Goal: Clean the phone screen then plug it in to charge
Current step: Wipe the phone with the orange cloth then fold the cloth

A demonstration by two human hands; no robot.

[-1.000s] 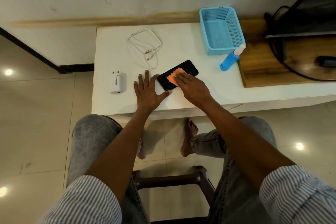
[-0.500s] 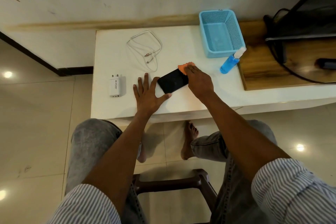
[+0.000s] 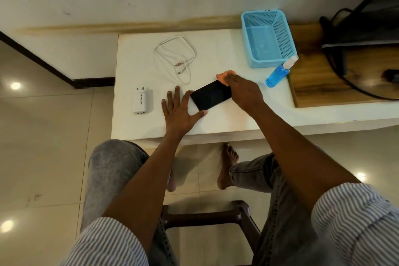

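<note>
- Orange cleaning cloth [image 3: 225, 76] lies under the flat fingers of the right hand [image 3: 243, 90], pressed at the far end of the black phone [image 3: 210, 97].
- Left hand [image 3: 179, 112], spread flat, steadies the phone's near corner on the worktop [image 3: 216, 54].
- Wiping looks under way; charging not begun: cable [image 3: 176, 58] and adapter [image 3: 143, 101] lie untouched beyond the left hand.
</note>
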